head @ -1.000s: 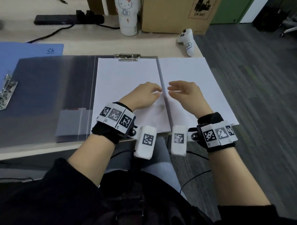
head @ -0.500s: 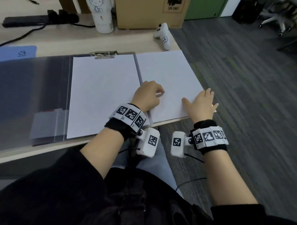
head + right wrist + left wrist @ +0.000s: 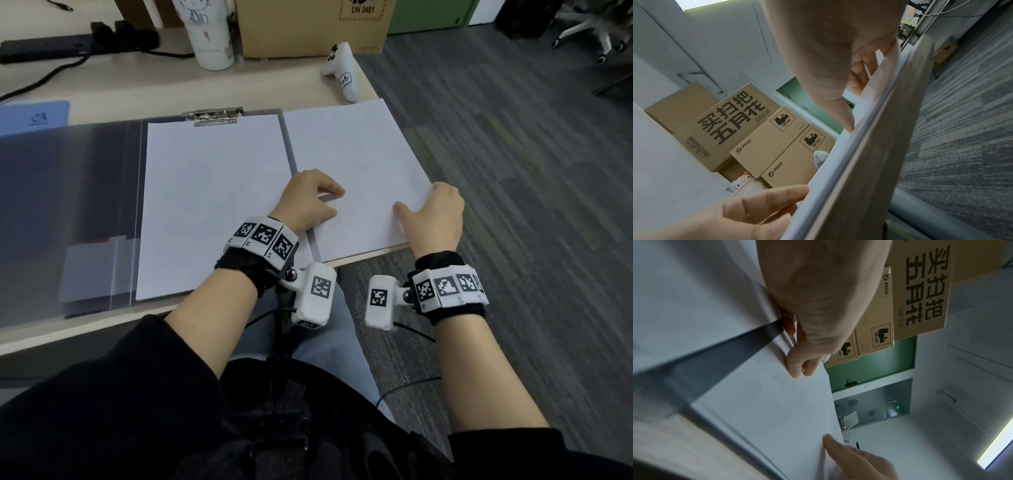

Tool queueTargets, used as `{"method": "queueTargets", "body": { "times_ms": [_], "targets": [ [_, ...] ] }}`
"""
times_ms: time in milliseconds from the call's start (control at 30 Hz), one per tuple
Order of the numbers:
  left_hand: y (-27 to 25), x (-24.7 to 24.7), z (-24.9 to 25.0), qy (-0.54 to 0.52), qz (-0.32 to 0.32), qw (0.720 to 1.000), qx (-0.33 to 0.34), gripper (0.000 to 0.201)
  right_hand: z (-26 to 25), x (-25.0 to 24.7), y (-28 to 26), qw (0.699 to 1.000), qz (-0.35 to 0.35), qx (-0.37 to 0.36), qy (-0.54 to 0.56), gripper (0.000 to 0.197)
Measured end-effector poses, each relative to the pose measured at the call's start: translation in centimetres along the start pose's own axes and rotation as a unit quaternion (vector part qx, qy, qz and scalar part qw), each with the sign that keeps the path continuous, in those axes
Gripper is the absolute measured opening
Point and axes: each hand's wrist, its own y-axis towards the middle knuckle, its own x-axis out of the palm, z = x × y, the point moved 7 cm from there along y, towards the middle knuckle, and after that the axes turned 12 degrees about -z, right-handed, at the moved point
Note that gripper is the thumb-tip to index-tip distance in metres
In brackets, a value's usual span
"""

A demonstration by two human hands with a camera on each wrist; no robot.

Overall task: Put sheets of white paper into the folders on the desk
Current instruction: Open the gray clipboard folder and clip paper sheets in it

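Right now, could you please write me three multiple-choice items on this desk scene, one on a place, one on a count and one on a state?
1. Where does the loose stack of white paper lie?
A. right of the open grey clip folder
B. on the floor
C. under the tall white cartoon tumbler

2. How many hands touch that stack?
A. none
B. one
C. two

3. How does the right hand meet the stack?
A. flat on its middle
B. fingers curled over its right edge
C. hovering clear

Answers: 1 A, the stack lies beside the folder at the desk's corner. 2 C, the left hand works its left edge too. 3 B, the right wrist view shows fingers wrapping the edge.
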Motion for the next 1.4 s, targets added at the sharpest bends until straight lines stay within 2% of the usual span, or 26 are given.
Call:
{"method": "queueTargets", "body": {
  "times_ms": [100, 267, 367, 433, 500, 567, 667, 800, 933, 1167, 1400],
  "targets": [
    [0.2, 0.2, -0.2, -0.003, -0.007, 1.0, -0.002, 0.037, -0.4, -0.6, -0.3, 1.0, 0.017, -0.014, 0.004, 0.041],
    [0.5, 0.3, -0.5, -0.002, -0.007, 1.0, -0.005, 0.037, -2.0, -1.6, -0.7, 0.998, 0.036, -0.042, 0.007, 0.033],
    [0.6, 0.4, -0.8, -0.012, -0.017, 1.0, -0.008, 0.037, -3.4, -1.6, -0.9, 0.996, 0.027, -0.084, 0.033, 0.026],
    [0.7, 0.4, -0.8, -0.053, -0.035, 0.998, -0.006, 0.032, -4.6, -0.9, -1.2, 0.99, -0.004, -0.124, 0.071, 0.019],
    [0.4, 0.5, -0.4, -0.158, -0.061, 0.986, -0.005, 0.025, -5.7, -0.1, -1.5, 0.981, -0.043, -0.157, 0.101, 0.013],
    [0.1, 0.6, -0.2, -0.258, -0.076, 0.963, -0.003, 0.026, -6.4, 0.5, -1.9, 0.977, -0.067, -0.177, 0.102, 0.015],
    [-0.2, 0.2, -0.4, -0.315, -0.072, 0.946, 0.006, 0.021, -7.5, 1.2, -2.4, 0.965, -0.099, -0.214, 0.117, 0.021],
    [-0.5, -0.3, -0.9, -0.339, -0.06, 0.939, 0.001, 0.008, -8.2, 1.6, -2.6, 0.96, -0.112, -0.229, 0.115, 0.028],
    [-0.6, -0.5, -0.9, -0.342, -0.057, 0.938, 0.01, 0.01, -8.3, 1.4, -2.5, 0.963, -0.106, -0.224, 0.105, 0.037],
    [-0.7, -0.6, -1.0, -0.343, -0.011, 0.939, 0.004, 0.009, -8.2, 1.3, -2.3, 0.964, -0.103, -0.206, 0.129, 0.046],
    [-0.7, -0.6, -1.1, -0.354, -0.005, 0.935, 0.011, 0.011, -8.2, 1.1, -2.3, 0.963, -0.108, -0.195, 0.152, 0.047]
  ]
}}
